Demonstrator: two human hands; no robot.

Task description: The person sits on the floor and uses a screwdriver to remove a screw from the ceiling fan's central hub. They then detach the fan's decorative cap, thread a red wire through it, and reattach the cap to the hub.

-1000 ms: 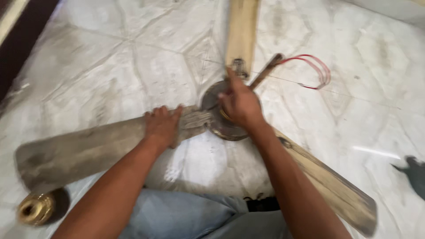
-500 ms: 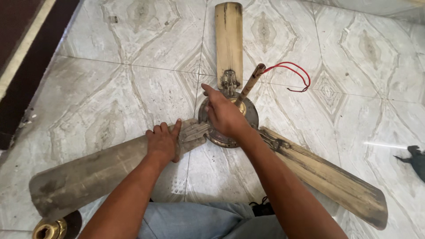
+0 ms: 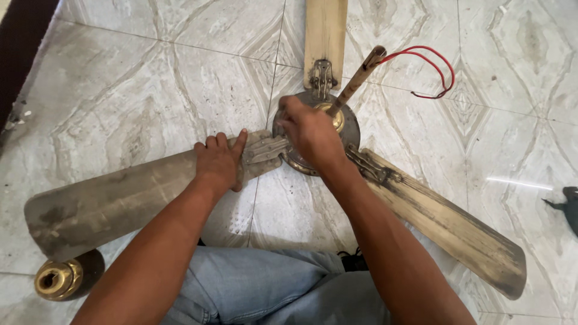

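Observation:
A dirty three-bladed ceiling fan lies on the marble-tiled floor. My left hand [image 3: 220,161] presses flat on the left blade [image 3: 108,201] close to its metal bracket [image 3: 265,149]. My right hand [image 3: 310,133] rests on the round motor hub [image 3: 354,135], fingers curled over its left side by the bracket; what it grips is hidden. A rusty down rod [image 3: 358,78] with red wires [image 3: 430,63] sticks up from the hub. Other blades point away [image 3: 325,33] and to the lower right [image 3: 448,225].
A brass-coloured canopy cup [image 3: 57,278] sits on the floor at the lower left. My knees in blue jeans [image 3: 265,286] are just below the hub. A dark object [image 3: 566,207] lies at the right edge. A dark strip [image 3: 21,45] borders the floor's upper left.
The view has tilted and steadied. My right hand has slid from the hub's top toward its left side near the bracket. My left hand stays on the left blade.

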